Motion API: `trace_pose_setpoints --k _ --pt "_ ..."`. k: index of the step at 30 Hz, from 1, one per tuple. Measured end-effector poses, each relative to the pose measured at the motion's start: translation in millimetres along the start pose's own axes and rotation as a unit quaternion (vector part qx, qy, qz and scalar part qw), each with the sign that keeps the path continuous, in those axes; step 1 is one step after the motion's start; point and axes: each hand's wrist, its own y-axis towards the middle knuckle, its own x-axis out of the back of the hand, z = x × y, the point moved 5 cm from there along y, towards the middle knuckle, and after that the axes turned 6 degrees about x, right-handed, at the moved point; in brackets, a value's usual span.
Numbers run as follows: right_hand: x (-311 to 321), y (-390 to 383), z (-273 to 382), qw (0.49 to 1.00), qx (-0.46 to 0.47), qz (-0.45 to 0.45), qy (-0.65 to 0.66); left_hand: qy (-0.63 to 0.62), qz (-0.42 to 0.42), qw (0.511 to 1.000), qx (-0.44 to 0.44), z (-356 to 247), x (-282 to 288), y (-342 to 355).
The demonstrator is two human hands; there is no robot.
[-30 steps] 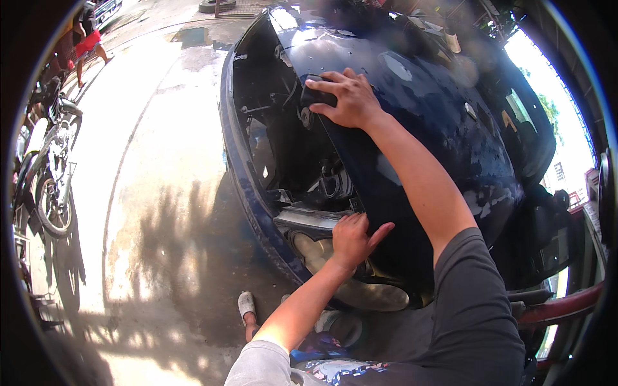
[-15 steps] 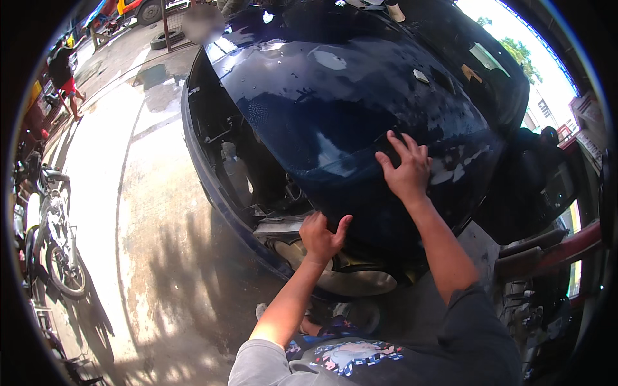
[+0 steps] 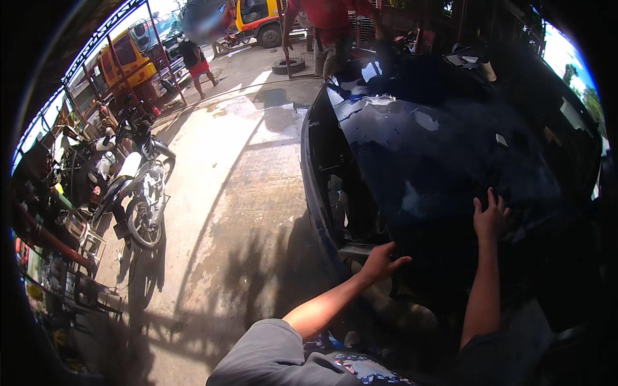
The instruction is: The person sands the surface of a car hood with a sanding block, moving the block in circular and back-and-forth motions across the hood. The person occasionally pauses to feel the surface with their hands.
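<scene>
Well, the wearer's two hands (image 3: 384, 262) (image 3: 492, 220), one hood (image 3: 444, 151)

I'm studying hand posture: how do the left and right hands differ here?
The left hand is at the edge of the dark blue hood, while the right hand is farther in over it. The left hand's thumb points rightward; the right hand's thumb points forward. Both hands are bare.
</scene>
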Motion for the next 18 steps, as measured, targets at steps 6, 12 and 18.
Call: trace_pose_setpoints --k 6,12,18 --pt "-13 -168 161 0.97 0.23 -0.058 0.054 -0.055 -0.292 0.955 -0.021 -25 140 68" --pt "0 -72 68 0.987 0.144 -0.031 0.062 0.243 -0.068 0.947 -0.199 -34 174 249" --pt "14 -124 163 0.983 -0.068 -0.17 -0.011 0.282 -0.077 0.938 -0.185 -19 149 300"
